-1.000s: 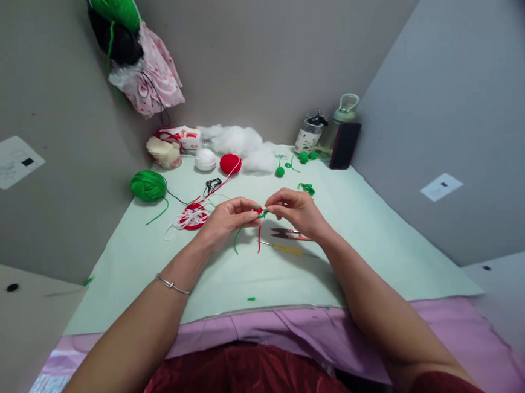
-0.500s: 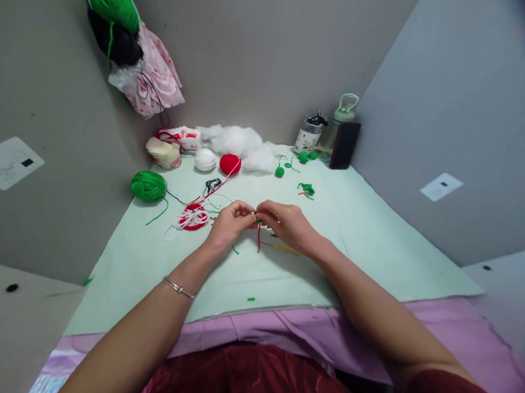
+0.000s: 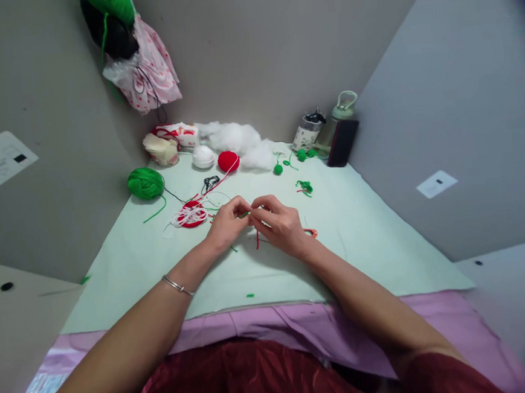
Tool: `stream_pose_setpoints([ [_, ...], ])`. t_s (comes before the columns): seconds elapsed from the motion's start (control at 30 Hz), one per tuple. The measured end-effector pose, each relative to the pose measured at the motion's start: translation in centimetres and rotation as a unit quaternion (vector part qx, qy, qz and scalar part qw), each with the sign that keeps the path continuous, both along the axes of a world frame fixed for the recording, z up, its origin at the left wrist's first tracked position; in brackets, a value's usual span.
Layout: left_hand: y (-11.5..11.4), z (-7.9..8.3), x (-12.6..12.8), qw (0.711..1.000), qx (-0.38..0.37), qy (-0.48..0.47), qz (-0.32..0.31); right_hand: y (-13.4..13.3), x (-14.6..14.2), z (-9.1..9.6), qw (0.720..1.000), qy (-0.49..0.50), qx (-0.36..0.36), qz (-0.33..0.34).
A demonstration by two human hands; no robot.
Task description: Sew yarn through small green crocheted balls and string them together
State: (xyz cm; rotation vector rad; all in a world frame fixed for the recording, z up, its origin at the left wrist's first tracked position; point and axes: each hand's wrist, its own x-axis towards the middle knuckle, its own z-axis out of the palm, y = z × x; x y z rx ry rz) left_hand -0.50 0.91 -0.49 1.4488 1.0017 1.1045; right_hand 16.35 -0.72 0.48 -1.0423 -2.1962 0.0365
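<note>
My left hand [image 3: 229, 224] and my right hand [image 3: 279, 224] meet fingertip to fingertip over the middle of the table. Both are closed in a pinch on a small piece of green yarn [image 3: 246, 214], mostly hidden by the fingers. A red yarn end [image 3: 257, 240] dangles below the right fingers. Beside the right wrist an orange scissor handle [image 3: 311, 232] shows; the rest of it is covered by the hand. Left of my hands lies a red crocheted disc [image 3: 196, 221] with tangled white yarn [image 3: 190, 214] on top.
Around the back stand a green yarn ball [image 3: 146, 183], a white ball [image 3: 204, 157], a red ball [image 3: 228, 161], white stuffing [image 3: 240, 139], a pen cup [image 3: 306, 135], a bottle [image 3: 344, 106] and a phone [image 3: 343, 144]. Small green pieces [image 3: 305, 187] lie to the right.
My right hand has turned and shifted slightly left, against the left fingertips. The orange handle now shows beside the wrist; the yellow-handled tool under the hand is now covered.
</note>
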Motion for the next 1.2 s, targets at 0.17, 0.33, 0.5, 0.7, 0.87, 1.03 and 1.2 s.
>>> stream_pose_setpoints([
  [0.17,-0.2,-0.1,0.2,0.999,0.020,-0.020,-0.044,0.7,0.1,-0.5,0.995,0.099,0.019,0.008],
  [0.33,-0.1,-1.0,0.4,0.996,0.075,0.047,-0.008,0.0,-0.5,0.2,0.996,0.089,-0.004,0.018],
  [0.5,0.0,-1.8,0.5,0.996,0.062,0.053,-0.030,-0.4,-0.9,1.5,0.962,0.227,-0.153,0.015],
  [0.7,0.1,-1.5,0.4,0.995,0.024,0.068,-0.067,1.2,0.2,2.0,0.815,0.398,-0.414,0.074],
  [0.87,0.1,-1.4,0.5,0.992,-0.042,0.079,-0.092,2.4,1.7,2.6,0.764,0.536,-0.357,0.045],
  [1.03,0.1,-1.4,0.3,0.982,-0.096,0.027,-0.160,3.3,2.7,2.3,0.717,0.588,-0.373,0.026],
  [1.2,0.0,-1.2,0.0,0.964,-0.172,-0.059,-0.193,4.2,3.5,1.8,0.677,0.602,-0.423,-0.010],
])
